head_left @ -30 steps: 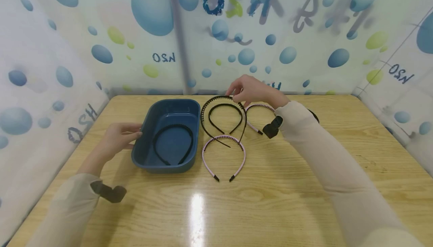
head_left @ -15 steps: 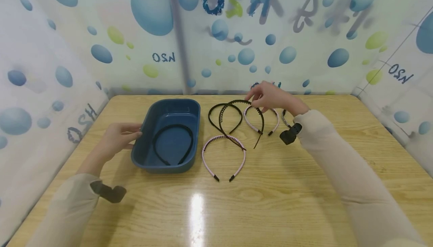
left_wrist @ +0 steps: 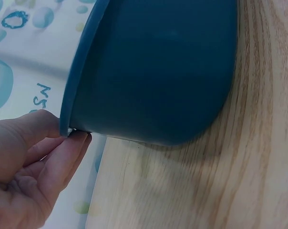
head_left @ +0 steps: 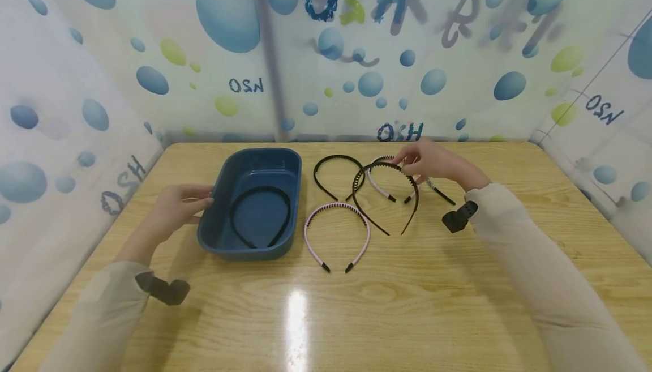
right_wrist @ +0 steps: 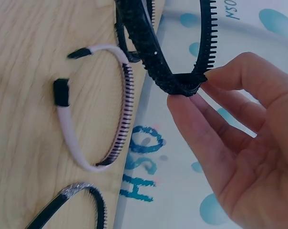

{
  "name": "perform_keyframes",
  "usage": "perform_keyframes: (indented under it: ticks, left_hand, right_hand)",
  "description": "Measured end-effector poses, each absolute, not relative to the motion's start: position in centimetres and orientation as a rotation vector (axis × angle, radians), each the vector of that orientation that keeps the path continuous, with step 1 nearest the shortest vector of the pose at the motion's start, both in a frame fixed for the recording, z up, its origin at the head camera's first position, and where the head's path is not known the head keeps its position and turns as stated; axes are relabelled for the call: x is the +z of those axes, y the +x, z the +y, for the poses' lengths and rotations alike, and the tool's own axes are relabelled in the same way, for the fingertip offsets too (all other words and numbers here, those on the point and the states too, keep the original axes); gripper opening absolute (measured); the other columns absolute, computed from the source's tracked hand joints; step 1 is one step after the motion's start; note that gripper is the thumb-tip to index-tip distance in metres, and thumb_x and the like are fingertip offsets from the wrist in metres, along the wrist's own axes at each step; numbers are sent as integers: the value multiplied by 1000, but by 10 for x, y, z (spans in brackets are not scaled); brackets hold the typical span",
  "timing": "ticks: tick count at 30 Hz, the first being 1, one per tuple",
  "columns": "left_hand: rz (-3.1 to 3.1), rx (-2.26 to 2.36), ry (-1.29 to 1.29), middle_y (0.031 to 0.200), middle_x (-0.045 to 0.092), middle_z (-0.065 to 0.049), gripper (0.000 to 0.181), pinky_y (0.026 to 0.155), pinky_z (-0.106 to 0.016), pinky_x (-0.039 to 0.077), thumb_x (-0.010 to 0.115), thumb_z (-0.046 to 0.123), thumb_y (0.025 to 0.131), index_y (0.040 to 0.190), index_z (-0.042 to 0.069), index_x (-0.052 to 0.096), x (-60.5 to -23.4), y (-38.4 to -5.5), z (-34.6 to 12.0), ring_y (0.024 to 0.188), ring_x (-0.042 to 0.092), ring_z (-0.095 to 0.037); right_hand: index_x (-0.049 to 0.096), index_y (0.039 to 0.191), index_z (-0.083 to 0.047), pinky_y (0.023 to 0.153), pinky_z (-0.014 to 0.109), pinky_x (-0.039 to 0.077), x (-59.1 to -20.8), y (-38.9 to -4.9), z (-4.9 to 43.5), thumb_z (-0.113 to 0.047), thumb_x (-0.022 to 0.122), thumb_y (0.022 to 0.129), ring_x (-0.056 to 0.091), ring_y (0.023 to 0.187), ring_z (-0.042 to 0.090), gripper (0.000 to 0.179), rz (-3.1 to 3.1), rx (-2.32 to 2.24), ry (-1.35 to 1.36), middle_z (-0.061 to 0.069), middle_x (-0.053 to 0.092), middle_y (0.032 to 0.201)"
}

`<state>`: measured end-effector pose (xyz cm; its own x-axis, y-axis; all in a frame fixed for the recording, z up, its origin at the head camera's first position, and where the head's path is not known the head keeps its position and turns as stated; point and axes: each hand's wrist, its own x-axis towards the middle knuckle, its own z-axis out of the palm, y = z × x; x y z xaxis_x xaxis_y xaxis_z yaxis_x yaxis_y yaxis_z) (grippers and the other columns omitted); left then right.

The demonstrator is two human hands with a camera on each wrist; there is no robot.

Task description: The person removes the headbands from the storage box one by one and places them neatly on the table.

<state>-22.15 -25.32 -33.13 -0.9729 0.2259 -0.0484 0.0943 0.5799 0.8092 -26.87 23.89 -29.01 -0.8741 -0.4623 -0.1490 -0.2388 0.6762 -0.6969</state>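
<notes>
My right hand (head_left: 433, 159) pinches a black toothed headband (head_left: 417, 202) by its top curve, its two ends hanging down above the table. In the right wrist view, thumb and fingers meet on the band (right_wrist: 149, 47). My left hand (head_left: 178, 210) grips the left rim of a blue plastic tub (head_left: 254, 255), thumb and fingers on either side of the rim in the left wrist view. Inside the tub lies one black headband (head_left: 262, 188). On the table near the held band are a pale pink headband (head_left: 337, 205) and another black headband (head_left: 338, 157).
Behind the held band lies a second pale pink headband (head_left: 379, 192). A black headband with a silvery top (right_wrist: 77, 188) is partly hidden by my right hand in the head view. Bubble-printed sheeting (head_left: 316, 94) stands along the back and sides of the wooden table (head_left: 387, 315).
My right hand has moved right and nearer to me, carrying the black headband from beside the tub to in front of the second pink one. The left hand and tub stay put.
</notes>
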Motion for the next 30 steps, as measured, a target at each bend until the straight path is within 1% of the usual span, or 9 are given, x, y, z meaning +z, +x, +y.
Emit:
perform_keyframes:
  ticks: [4,9,11,16,20,25,30]
  left_hand:
    - [2668,1342,270,122,49,-32,44,70,-31,56,53,14,94,128,-12,44,-330,-221,-254,109,51,-37]
    - [2659,1345,257,122,48,-33,44,71,-31,56,53,14,94,129,-12,43,-329,-220,-254,108,51,-36]
    - [2658,1348,259,122,49,-32,44,71,-31,56,53,14,94,129,-12,44,-329,-220,-254,107,53,-33]
    - [2658,1350,262,122,49,-33,43,71,-30,56,53,13,94,128,-13,44,-328,-220,-252,104,55,-25]
    - [2659,1345,261,121,49,-33,43,71,-30,56,52,12,94,128,-13,44,-327,-220,-251,105,55,-28]
    - [2668,1336,259,120,49,-33,42,70,-30,56,52,11,94,128,-13,44,-327,-220,-251,107,52,-35]
    - [2664,1341,263,121,49,-33,43,70,-30,56,52,11,94,128,-13,43,-327,-219,-250,106,53,-34]
  right_hand:
    - [59,114,3,63,35,57,-296,-267,249,-4,52,90,59,73,26,27,2577,-1007,-520,19,58,91]
    - [57,116,6,62,38,56,-300,-262,257,-4,52,89,59,73,24,29,2568,-1021,-476,17,59,89]
    - [57,116,6,62,39,56,-303,-260,260,-3,51,89,58,72,27,29,2569,-1017,-459,17,59,87]
    - [58,116,5,64,40,56,-313,-255,269,-3,49,90,59,72,28,28,2552,-984,-446,17,58,88]
    - [58,115,4,66,42,56,-318,-250,274,-5,51,90,60,72,25,27,2543,-984,-429,15,58,89]
    - [58,113,6,63,39,57,-327,-246,279,-4,51,90,61,69,24,27,2534,-991,-429,14,59,88]
    - [57,114,6,63,36,57,-334,-243,283,-2,51,90,58,74,23,27,2482,-1020,-413,14,57,86]
